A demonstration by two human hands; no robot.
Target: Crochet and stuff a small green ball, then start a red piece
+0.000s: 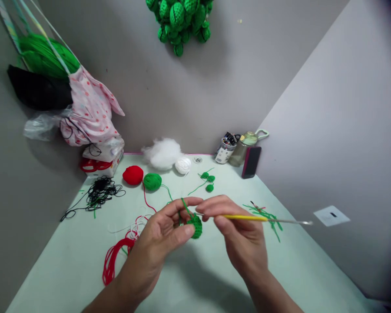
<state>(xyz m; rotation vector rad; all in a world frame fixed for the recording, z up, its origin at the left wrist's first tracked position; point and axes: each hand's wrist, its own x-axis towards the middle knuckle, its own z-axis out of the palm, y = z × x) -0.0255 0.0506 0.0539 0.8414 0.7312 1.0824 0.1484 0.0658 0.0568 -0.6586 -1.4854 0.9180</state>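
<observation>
My left hand (164, 237) pinches a small green crocheted piece (196, 226) between thumb and fingers, with green yarn looped over the forefinger. My right hand (237, 230) grips a yellow-handled crochet hook (263, 219), its tip at the green piece and its metal end pointing right. The green yarn runs back to a green yarn ball (152, 181) on the pale green table (84, 261). Both hands hover above the table's middle.
A red yarn ball (133, 174), white yarn ball (183, 165) and white stuffing (163, 153) lie at the back. Loose red cord (114, 256) and black cord (99, 193) lie left. Small green pieces (207, 181), green scraps (265, 215), a phone (251, 161), bottle (244, 148) and jar (224, 150) stand right.
</observation>
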